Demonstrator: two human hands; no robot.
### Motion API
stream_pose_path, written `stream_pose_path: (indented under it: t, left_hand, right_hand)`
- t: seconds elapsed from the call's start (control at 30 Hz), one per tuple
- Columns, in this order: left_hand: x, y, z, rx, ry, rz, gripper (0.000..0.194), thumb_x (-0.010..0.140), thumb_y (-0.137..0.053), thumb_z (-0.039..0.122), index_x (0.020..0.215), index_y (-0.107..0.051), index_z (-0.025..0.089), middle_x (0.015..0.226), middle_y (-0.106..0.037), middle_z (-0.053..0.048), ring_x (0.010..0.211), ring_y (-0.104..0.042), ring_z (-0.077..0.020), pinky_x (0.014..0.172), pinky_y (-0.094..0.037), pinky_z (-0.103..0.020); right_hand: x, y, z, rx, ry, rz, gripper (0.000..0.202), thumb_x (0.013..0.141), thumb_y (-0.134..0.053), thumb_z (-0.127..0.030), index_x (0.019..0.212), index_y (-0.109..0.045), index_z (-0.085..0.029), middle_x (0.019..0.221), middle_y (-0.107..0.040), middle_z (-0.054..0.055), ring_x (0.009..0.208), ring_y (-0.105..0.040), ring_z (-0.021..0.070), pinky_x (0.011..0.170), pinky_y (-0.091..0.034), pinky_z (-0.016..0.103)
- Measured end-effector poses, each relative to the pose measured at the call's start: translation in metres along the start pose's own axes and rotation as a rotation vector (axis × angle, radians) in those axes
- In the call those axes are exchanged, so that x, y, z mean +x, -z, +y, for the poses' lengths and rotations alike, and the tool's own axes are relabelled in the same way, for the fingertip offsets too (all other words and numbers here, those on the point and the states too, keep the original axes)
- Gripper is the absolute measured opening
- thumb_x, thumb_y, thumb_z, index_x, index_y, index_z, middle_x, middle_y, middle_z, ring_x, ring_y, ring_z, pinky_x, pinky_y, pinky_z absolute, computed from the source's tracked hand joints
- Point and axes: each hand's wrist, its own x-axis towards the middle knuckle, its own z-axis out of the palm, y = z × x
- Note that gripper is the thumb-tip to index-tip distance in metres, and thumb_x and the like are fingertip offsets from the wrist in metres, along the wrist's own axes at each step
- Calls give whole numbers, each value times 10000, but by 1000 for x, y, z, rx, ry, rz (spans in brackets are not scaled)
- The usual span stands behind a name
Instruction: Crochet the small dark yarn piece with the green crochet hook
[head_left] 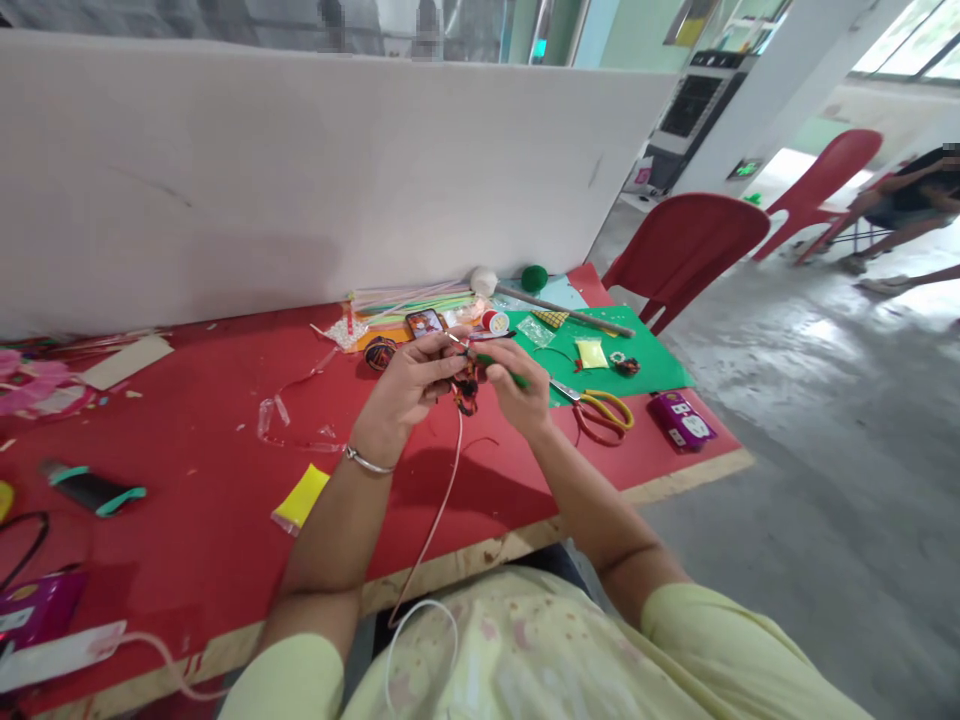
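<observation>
Nearest my view is the yellow shirt [517, 650], with a white cord [390, 660] looped over it. A pink cord [448, 500] runs up from there over the table edge to just below the hands.

My left hand [405, 385], a bracelet [369, 463] on its wrist, has its fingers pinched on the dark yarn piece [466, 390]. My right hand [517, 395] is closed around the green tool [521, 380], its front end at the yarn piece. The yarn piece is between the two hands, above the red table [225, 500]; how the tool's tip meets it is too small to tell.

A yellow packet [301, 497] lies beside the left forearm. Right of the right hand are the scissors [600, 412], handles pointing away from it, and farther right a purple box [682, 422].

Beyond the left hand lie a yarn ball [380, 353] and a phone [424, 323]. Beyond the right hand are the spool [495, 322] and the green sheet [652, 375], with a pale yellow packet [592, 353] on it. A grey rod [570, 310] slants across behind, near a white ball [484, 281] and a green ball [534, 278].

Past them stands the white board [300, 180]; far right, I see a red chair [690, 245] and a seated person [919, 190].
</observation>
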Motion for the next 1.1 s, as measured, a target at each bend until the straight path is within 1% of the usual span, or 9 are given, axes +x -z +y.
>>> stream_pose_path:
  t: [0.13, 0.2, 0.27, 0.47, 0.6, 0.77, 0.9, 1.0, 1.1]
  left_hand:
    - [-4, 6, 8, 122, -23, -83, 468, 629, -931, 176, 1089, -852, 195, 719, -689, 0, 509, -485, -53, 436, -310, -187]
    - [-5, 6, 8, 229, -55, -95, 454, 645, -914, 166, 1094, -855, 188, 731, -715, -9, 565, -555, -80, 513, -415, -207]
    - [-5, 6, 7, 339, -88, -97, 454, 661, -891, 152, 1113, -851, 176, 766, -747, -22, 658, -632, -114, 618, -496, -234]
    - [-4, 6, 2, 489, -129, 2, 452, 665, -829, 131, 1117, -844, 138, 836, -800, -48, 745, -719, -157, 737, -571, -275]
    - [0, 4, -4, 491, -154, 112, 458, 656, -832, 143, 1113, -836, 121, 801, -797, -49, 702, -731, -168, 684, -579, -276]
    - [3, -2, -4, 371, -168, 217, 468, 632, -851, 140, 1099, -822, 113, 660, -717, 5, 532, -644, -111, 508, -479, -209]
    - [1, -3, 3, 158, -58, 161, 457, 576, -909, 182, 1021, -819, 127, 671, -697, 0, 484, -580, -80, 383, -301, -171]
    - [0, 2, 8, 68, 49, 74, 465, 568, -911, 200, 1019, -820, 136, 716, -724, -37, 561, -662, -125, 390, -299, -163]
    - [-1, 8, 10, 116, 26, 52, 473, 571, -897, 191, 1038, -829, 148, 679, -686, -16, 556, -660, -131, 402, -294, -175]
  right_hand:
    - [21, 13, 1, 451, -507, -109, 438, 841, -755, -644, 822, -811, -210, 694, -698, 25, 595, -627, 127, 533, -519, 245]
    - [30, 23, 2, 493, -628, -167, 443, 743, -845, -617, 720, -777, -180, 625, -669, 13, 539, -599, 113, 481, -490, 226]
    - [38, 32, 1, 425, -631, -221, 421, 720, -875, -571, 687, -770, -164, 643, -691, 26, 547, -609, 116, 470, -489, 224]
    - [55, 51, -21, 13, -271, -485, 309, 953, -705, -450, 815, -823, -200, 727, -731, 24, 607, -593, 111, 578, -521, 258]
    - [55, 50, -34, -228, 73, -509, 281, 1018, -623, -390, 865, -798, -233, 767, -732, 37, 728, -653, 155, 693, -555, 310]
    - [35, 41, -27, -600, 450, -498, 200, 1026, -617, -287, 1132, -770, -213, 997, -780, 108, 897, -700, 210, 844, -610, 387]
    - [18, 30, -11, -695, 494, -396, 276, 1007, -664, -280, 1273, -724, -235, 1093, -766, 121, 994, -709, 237, 888, -634, 415]
    - [16, 27, -4, -650, 497, -363, 305, 991, -693, -286, 1295, -719, -268, 1116, -768, 106, 1016, -720, 237, 915, -638, 424]
    - [24, 33, -6, -557, 523, -416, 317, 991, -696, -305, 1307, -718, -286, 1143, -777, 97, 1039, -727, 233, 932, -636, 430]
